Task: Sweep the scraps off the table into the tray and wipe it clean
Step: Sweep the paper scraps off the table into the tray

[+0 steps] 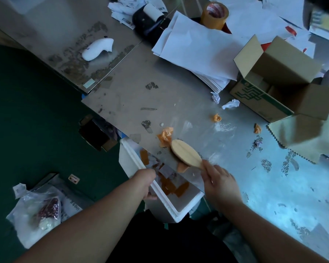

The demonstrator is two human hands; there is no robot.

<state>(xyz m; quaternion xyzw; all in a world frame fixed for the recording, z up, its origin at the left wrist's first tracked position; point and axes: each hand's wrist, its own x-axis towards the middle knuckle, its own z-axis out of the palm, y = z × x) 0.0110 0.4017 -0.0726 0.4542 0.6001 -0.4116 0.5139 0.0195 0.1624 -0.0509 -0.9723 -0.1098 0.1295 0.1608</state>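
A white foam tray [186, 207] hangs just below the table's near edge, and my left hand [147, 184] grips its rim. Several orange paper scraps lie inside it. My right hand [219, 182] holds the handle of a wooden brush [185, 152], whose head rests on the metal table [125, 99] close to the edge. A crumpled orange scrap [165, 135] sits right beside the brush head, and another orange piece [182, 167] pokes out under it. Farther right lie two small orange scraps [217, 117] [257, 128] and crumpled white paper [231, 104].
An open cardboard box [277, 80] stands at the right, a yellow cloth [302, 137] in front of it. A stack of white paper [198, 46], a tape roll [214, 15] and a white foam piece [98, 49] sit farther back. A plastic bag [36, 209] lies on the green floor.
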